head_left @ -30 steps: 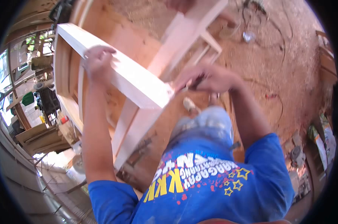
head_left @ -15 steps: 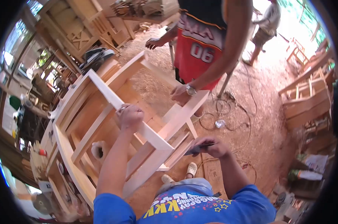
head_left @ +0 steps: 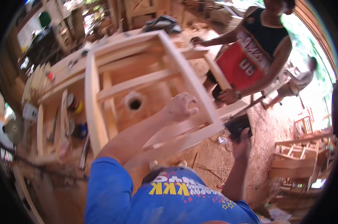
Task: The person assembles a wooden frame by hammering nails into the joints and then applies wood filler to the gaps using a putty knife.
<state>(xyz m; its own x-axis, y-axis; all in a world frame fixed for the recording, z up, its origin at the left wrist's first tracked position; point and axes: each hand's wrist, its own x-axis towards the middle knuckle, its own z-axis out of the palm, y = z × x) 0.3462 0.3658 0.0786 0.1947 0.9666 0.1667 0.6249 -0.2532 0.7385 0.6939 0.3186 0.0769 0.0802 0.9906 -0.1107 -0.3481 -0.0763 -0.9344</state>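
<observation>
A pale wooden frame with crossbars lies over the wooden workbench. My left hand is over the frame near its right side, fingers apart and curled, holding nothing. To the right of the frame's near corner, my right hand grips a flat black object. Across from me, a co-worker's hand with a wristwatch rests on a wooden piece beyond the frame. A roll with a dark hole shows between the crossbars.
Cans, a metal tube and a white cup are on the left of the bench. Stacked wooden furniture stands at the right, and cords lie on the floor. Another person is at the back right.
My left hand has let go of the frame's bar and opened above it. My right hand has turned, showing the black object's flat face. The view has swung left.
</observation>
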